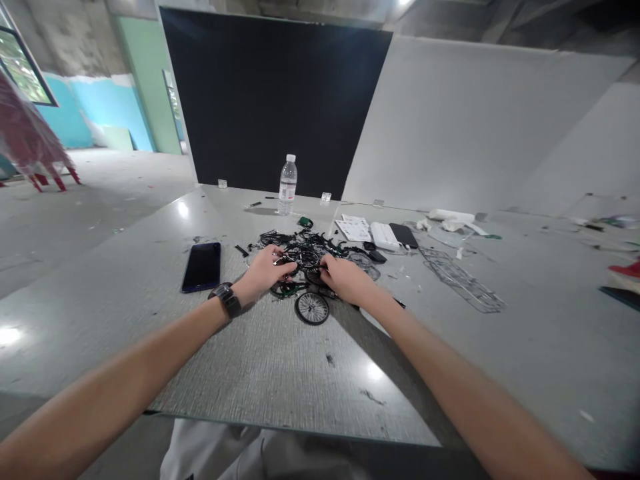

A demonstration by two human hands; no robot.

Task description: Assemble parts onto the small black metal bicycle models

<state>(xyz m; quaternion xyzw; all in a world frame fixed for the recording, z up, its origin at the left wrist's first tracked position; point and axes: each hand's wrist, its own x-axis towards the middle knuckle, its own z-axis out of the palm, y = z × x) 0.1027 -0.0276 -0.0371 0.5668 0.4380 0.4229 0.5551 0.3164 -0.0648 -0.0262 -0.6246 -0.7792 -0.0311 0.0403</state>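
On the grey table [250, 360] lies a pile of small black and green model bicycle parts [287, 288]. Over its left side my left hand [265, 268], with a black watch on the wrist, has its thumb and fingers closed on a small spoked wheel part [306, 259]. My right hand [343, 275] is at the right of this part, fingers curled together; what they pinch is too small to make out. A loose black wheel with silver spokes [312, 309] lies flat in front of the hands.
A dark phone [201, 267] lies left of my left hand. Behind the pile stands a water bottle [287, 185]. Printed sheets [354, 228], a white box [385, 236] and a grey parts frame [463, 280] lie to the right. A black panel [280, 100] rises behind.
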